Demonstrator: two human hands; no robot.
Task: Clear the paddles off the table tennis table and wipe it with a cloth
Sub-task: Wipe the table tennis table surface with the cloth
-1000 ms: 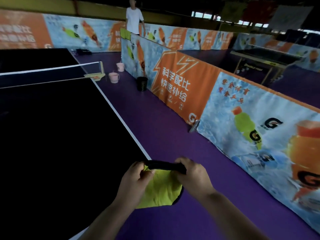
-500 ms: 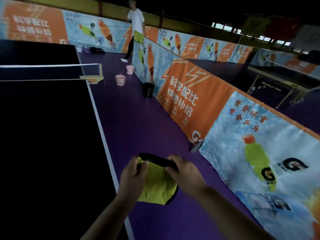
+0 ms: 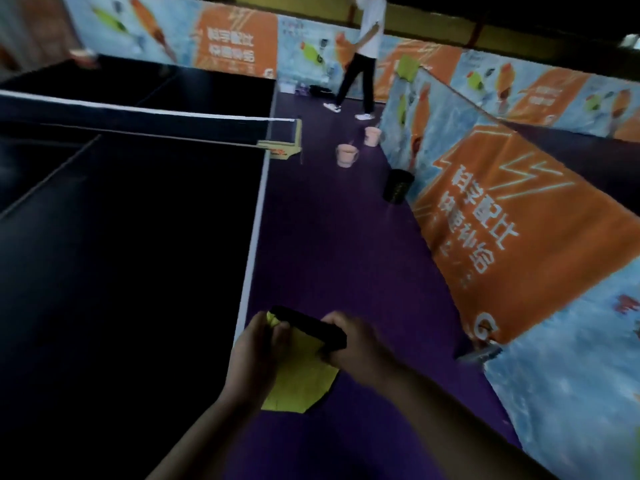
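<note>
A yellow cloth with a black edge (image 3: 300,379) hangs between my two hands, just off the right side of the dark table tennis table (image 3: 131,244). My left hand (image 3: 254,351) pinches its upper left corner. My right hand (image 3: 353,344) grips the rolled black edge at the upper right. Both hands are over the purple floor beside the table's white side line. A blurred reddish object that may be a paddle (image 3: 83,57) lies at the table's far left corner. The net (image 3: 138,121) spans the table.
Printed barrier boards (image 3: 519,220) run along the right, leaving a purple floor aisle (image 3: 329,244). Two pink buckets (image 3: 346,154) and a black bin (image 3: 397,186) stand in that aisle. A person (image 3: 363,57) walks at the far end.
The view has swung left and the table now fills more of the frame. Both hands still hold the cloth. The person at the far end has walked further along.
</note>
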